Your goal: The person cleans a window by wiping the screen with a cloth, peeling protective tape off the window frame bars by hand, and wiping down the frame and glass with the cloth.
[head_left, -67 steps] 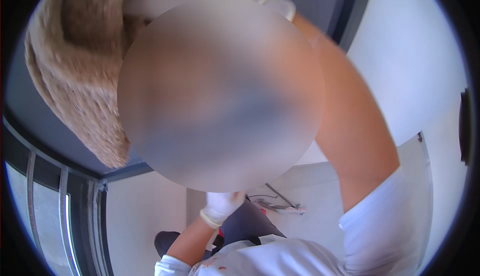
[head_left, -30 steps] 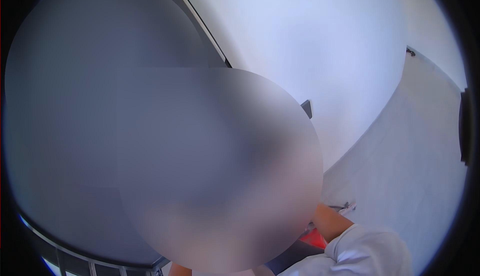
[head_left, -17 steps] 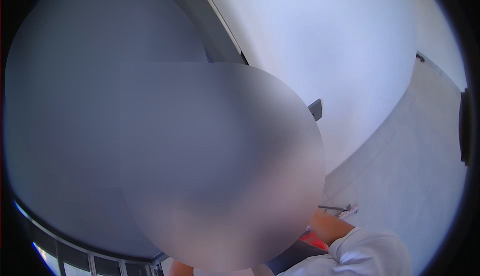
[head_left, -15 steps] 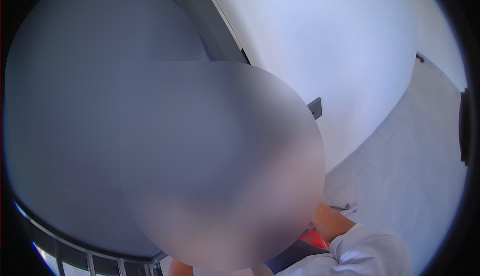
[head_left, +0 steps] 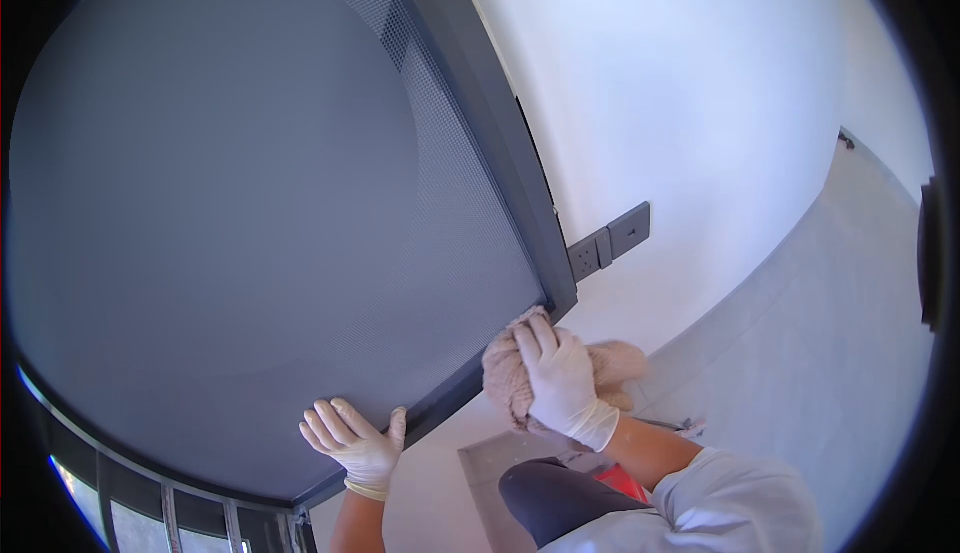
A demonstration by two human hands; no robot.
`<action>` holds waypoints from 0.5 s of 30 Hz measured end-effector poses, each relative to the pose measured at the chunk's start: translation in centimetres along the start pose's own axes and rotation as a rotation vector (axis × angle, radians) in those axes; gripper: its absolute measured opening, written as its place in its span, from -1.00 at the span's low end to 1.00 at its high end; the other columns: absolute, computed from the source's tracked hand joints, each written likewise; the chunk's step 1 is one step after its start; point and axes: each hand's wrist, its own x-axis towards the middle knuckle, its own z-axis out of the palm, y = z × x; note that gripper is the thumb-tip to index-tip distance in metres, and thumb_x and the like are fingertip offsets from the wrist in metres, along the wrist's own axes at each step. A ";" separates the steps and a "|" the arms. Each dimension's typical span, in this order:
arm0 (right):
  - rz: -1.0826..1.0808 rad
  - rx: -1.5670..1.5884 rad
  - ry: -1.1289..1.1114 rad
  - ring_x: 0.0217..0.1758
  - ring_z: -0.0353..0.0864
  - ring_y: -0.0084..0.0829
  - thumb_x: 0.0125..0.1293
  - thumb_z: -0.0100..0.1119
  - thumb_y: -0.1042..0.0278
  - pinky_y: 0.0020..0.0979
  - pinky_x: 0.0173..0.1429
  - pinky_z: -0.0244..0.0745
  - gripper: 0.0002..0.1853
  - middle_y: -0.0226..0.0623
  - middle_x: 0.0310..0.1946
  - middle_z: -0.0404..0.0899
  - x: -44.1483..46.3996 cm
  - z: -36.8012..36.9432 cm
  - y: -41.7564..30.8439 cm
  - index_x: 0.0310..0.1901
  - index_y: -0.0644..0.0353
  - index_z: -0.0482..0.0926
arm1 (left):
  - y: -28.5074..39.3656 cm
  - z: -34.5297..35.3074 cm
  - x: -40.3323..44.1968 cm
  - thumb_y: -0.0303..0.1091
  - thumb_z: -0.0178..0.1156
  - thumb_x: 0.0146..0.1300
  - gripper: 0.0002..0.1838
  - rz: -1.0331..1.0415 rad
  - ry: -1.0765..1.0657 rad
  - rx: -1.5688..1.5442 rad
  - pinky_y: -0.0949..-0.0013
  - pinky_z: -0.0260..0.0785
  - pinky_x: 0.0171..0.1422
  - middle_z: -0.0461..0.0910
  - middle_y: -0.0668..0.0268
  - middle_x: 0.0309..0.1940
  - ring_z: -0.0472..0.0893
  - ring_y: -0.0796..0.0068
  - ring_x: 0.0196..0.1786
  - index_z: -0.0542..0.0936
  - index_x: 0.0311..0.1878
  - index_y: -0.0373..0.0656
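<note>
A large dark grey mesh panel (head_left: pixel 250 243) with a dark frame (head_left: pixel 470 83) fills the left and middle of the view. My right hand (head_left: pixel 562 378), in a pale glove, grips a bunched brown cloth (head_left: pixel 508 383) and presses it against the frame's near right corner. Part of the cloth hangs out past the far side of that hand. Also gloved, my left hand (head_left: pixel 355 438) lies with fingers spread on the panel by its lower edge, its thumb over the frame. It holds nothing.
Right of the frame, a dark socket and switch plate (head_left: pixel 608 243) is set in the white wall (head_left: pixel 670 103). Grey floor (head_left: pixel 790 333) curves along the right. Beneath my arms are my dark-clothed knee (head_left: pixel 555 498) and a red item (head_left: pixel 622 481). Railing-like bars (head_left: pixel 170 518) stand lower left.
A blurred patch covered the middle earlier; both gloved hands, the cloth and the panel's corner now show. The frame's edge sits slightly further right in view.
</note>
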 end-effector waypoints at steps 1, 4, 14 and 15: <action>-0.012 0.015 -0.081 -0.17 0.45 -0.15 -0.13 0.26 0.27 -0.15 -0.12 0.39 -0.34 -0.24 0.08 0.42 -0.2 -0.1 -0.2 0.12 0.21 0.39 | 0.1 0.0 0.1 0.27 0.00 0.25 -0.04 -0.004 0.004 -0.001 -0.37 -0.05 0.29 0.13 -0.25 0.20 0.12 -0.33 0.26 0.12 0.24 -0.59; -0.003 0.161 -0.114 -0.21 0.48 -0.10 -0.17 0.29 0.29 -0.13 -0.13 0.40 -0.32 -0.21 0.07 0.43 0.4 -1.8 1.3 0.12 0.18 0.40 | 0.1 -0.1 0.0 0.22 0.01 0.26 -0.06 0.002 -0.024 -0.015 -0.33 -0.12 0.38 0.03 -0.26 0.30 -0.03 -0.33 0.38 0.10 0.28 -0.60; -0.389 0.182 -0.148 -0.29 0.44 -0.36 0.13 0.02 0.29 -0.33 -0.25 0.38 -0.70 -0.32 -0.20 0.44 -0.4 1.4 -7.1 -0.08 0.11 0.50 | 0.0 0.3 -0.6 0.12 -0.04 0.33 -0.20 -0.035 -0.023 -0.085 -0.27 -0.10 0.38 0.13 -0.21 0.28 0.08 -0.27 0.35 0.22 0.25 -0.56; -0.433 0.174 -0.168 -0.29 0.44 -0.36 0.12 0.03 0.29 -0.33 -0.24 0.38 -0.70 -0.32 -0.21 0.44 -0.6 1.9 -8.3 -0.09 0.11 0.50 | -0.1 0.2 -0.5 0.08 -0.03 0.33 -0.23 -0.034 -0.021 -0.111 -0.25 -0.09 0.39 0.14 -0.18 0.28 0.09 -0.26 0.34 0.24 0.24 -0.54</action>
